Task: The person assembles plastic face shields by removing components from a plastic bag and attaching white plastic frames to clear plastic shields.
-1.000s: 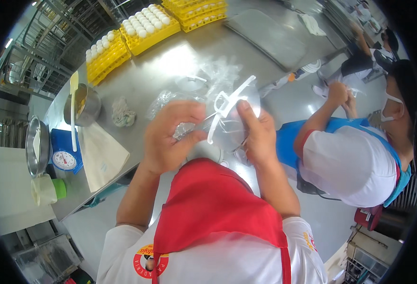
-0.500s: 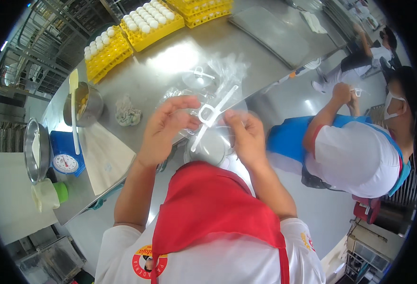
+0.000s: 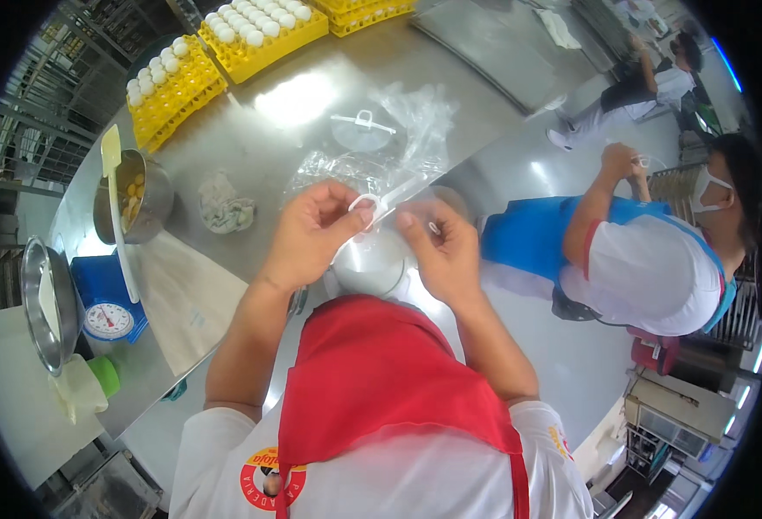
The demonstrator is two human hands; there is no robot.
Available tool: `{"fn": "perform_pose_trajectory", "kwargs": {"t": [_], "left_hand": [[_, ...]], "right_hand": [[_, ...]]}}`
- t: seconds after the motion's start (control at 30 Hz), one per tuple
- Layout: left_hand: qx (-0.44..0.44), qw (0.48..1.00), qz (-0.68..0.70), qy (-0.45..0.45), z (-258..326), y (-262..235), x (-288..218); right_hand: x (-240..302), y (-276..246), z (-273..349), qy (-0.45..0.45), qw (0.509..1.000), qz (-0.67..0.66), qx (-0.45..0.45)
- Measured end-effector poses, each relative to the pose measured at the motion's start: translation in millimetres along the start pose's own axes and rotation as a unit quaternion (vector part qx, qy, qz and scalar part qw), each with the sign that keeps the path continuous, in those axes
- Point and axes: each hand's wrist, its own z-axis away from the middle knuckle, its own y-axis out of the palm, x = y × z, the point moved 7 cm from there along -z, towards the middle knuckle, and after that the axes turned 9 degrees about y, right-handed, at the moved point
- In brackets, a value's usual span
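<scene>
Over the table's near edge, my left hand (image 3: pixel 316 229) pinches a white plastic frame (image 3: pixel 379 206), which has a small loop and a long straight bar. My right hand (image 3: pixel 439 246) is close beside it, thumb and fingers curled. A small white bit shows between those fingers; what they grip is too unclear to name. Past my hands lies a similar piece (image 3: pixel 363 124), a clear rounded sheet with a white looped bar. Crumpled clear plastic bags (image 3: pixel 424 130) lie around it. Below my hands is a round whitish object (image 3: pixel 370 270), partly covered by them.
Yellow trays with white eggs (image 3: pixel 268 39) stand at the back. To the left are a steel bowl with yolks (image 3: pixel 158 212) and spatula (image 3: pixel 120 199), a cloth (image 3: pixel 223 205), a blue scale (image 3: pixel 108 318) and another bowl (image 3: pixel 70 303). A blue-aproned co-worker (image 3: pixel 623 268) stands right.
The white frame has turned and shifted; my left fingers, spread before, now pinch its loop. My right hand has come slightly away from the bar. The view has shifted a little.
</scene>
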Motion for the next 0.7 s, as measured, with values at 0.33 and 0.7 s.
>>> {"fn": "perform_pose_trajectory", "kwargs": {"t": [0.33,0.7], "left_hand": [[0.022,0.994,0.032,-0.102,3,9,12],[0.067,0.992,0.08,0.075,30,85,-12]], "right_hand": [[0,-29,4,0.026,0.995,0.096,0.024],[-1,-105,15,0.017,0.998,-0.045,-0.03]]}}
